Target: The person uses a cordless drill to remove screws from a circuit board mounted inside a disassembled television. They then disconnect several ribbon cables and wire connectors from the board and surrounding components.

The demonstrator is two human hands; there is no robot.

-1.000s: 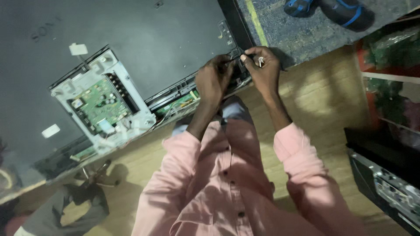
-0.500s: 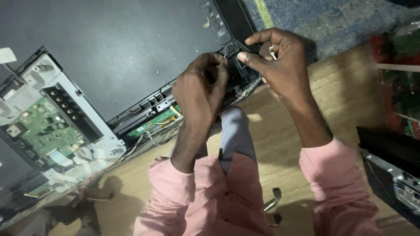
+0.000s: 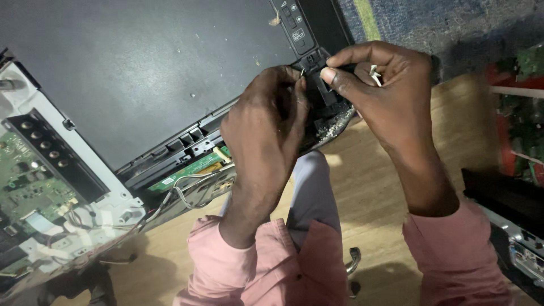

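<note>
Fingertips of left hand (image 3: 263, 122) hidden behind black corner piece (image 3: 324, 107).

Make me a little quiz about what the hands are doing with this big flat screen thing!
1. True or false: both hands are at the panel's corner.
2. What colour is the circuit board at the far left? A red, B green, C blue.
3. What does the right hand pinch?

Key
1. True: the left hand and right hand meet at the corner of the dark panel.
2. B: the circuit board is green.
3. A small white piece; its kind cannot be told.
</note>
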